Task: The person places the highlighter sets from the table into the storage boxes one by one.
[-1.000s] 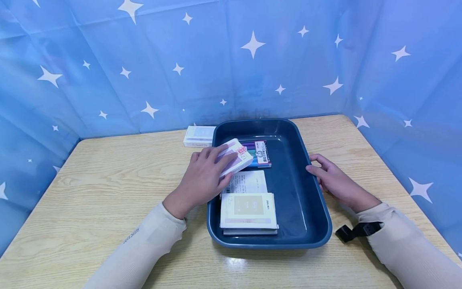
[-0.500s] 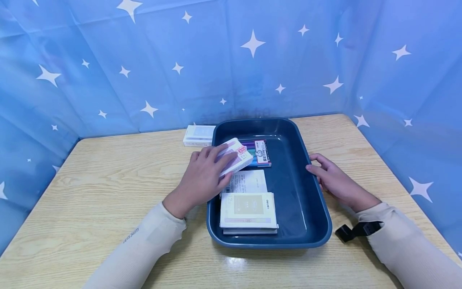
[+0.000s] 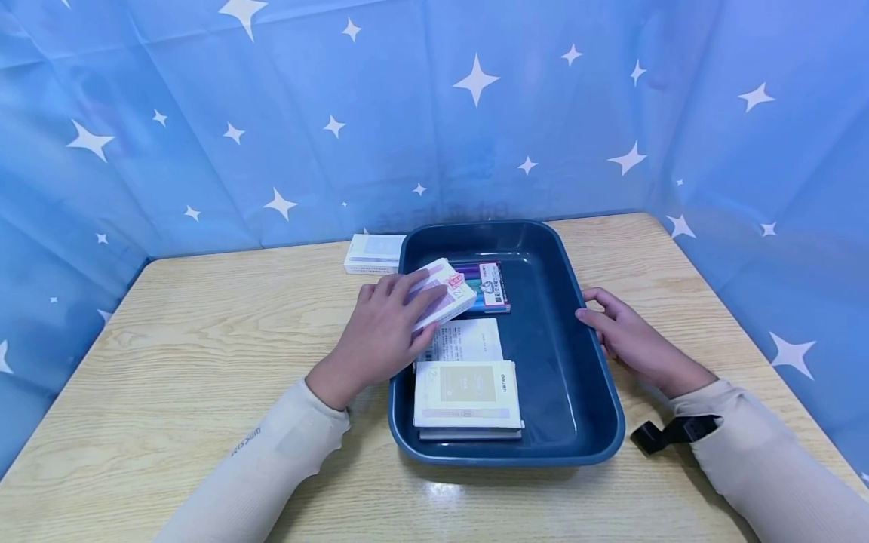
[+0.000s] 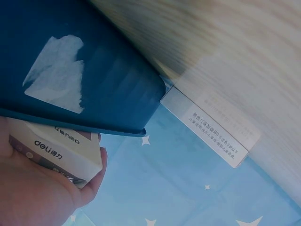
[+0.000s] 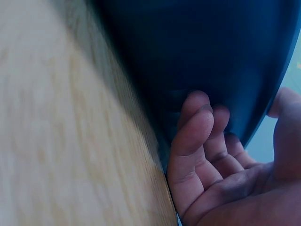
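My left hand (image 3: 380,332) grips a small white cardboard box (image 3: 444,290) with a purple panel and red sticker. It holds the box tilted over the left rim of a dark blue plastic tray (image 3: 560,354). In the left wrist view, "deli" is printed on the box's side (image 4: 49,149). My right hand (image 3: 634,339) holds the tray's right rim, thumb on the edge. Its fingers (image 5: 193,136) bend against the tray's outer wall in the right wrist view. Inside the tray lie a cream box (image 3: 468,392), a white box (image 3: 468,339) and a colourful pack (image 3: 490,286).
Another white box (image 3: 373,253) lies on the wooden table (image 3: 224,354) behind the tray's left side. A black strap (image 3: 672,434) hangs at the right sleeve. Blue curtain (image 3: 380,98) with white stars closes off the back and sides.
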The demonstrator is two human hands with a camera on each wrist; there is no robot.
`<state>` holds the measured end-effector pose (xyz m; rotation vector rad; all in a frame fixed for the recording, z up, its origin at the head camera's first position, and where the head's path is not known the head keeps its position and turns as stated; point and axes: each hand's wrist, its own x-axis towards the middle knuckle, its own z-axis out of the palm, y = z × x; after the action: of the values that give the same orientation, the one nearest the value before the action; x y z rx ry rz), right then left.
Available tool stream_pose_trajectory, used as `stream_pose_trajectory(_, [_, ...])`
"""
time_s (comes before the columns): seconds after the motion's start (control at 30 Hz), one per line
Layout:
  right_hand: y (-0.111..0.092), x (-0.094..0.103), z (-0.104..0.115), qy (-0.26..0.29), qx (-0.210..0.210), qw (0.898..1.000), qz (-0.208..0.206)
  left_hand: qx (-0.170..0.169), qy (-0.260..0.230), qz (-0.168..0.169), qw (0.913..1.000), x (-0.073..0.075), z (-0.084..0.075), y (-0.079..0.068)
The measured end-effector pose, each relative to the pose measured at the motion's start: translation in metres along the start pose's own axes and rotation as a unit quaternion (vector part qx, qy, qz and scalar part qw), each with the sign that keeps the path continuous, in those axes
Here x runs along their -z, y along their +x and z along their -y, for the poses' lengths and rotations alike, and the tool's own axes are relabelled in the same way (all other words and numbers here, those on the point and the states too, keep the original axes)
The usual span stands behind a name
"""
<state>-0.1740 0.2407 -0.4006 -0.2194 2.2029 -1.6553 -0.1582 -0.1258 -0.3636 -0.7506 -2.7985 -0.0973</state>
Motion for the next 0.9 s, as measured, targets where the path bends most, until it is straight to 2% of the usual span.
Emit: stream_pose_trajectory(0.9, [-0.0015, -0.0019, 0.0024, 0.0, -0.006, 1.0, -0.009, -0.005, -0.001, -0.006, 1.0, -0.0017, 0.0006, 0.0001])
